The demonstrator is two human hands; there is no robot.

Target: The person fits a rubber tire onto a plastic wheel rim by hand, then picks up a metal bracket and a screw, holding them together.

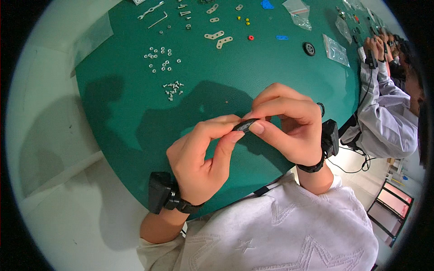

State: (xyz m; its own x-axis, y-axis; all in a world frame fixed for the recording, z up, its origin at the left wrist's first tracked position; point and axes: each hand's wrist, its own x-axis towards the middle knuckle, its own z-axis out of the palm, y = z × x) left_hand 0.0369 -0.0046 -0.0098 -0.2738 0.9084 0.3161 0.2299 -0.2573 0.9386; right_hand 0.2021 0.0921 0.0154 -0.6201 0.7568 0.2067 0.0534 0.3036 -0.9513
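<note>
My left hand [201,156] and my right hand [285,124] meet above the near edge of a green table [117,104]. Between the fingertips of both hands sits a small black ridged part [245,124], perhaps a little tyre; most of it is hidden by fingers. My left thumb and forefinger pinch its left end, my right thumb and fingers pinch its right end. Each wrist carries a black band with a boxy device.
Several small silver nuts [158,58] and screws [173,89] lie at the left. Farther back are metal strips [214,35], a wrench [150,10], a black wheel [308,48], coloured bits and clear bags [336,49]. Another person in a pale sleeve [384,117] works at the right.
</note>
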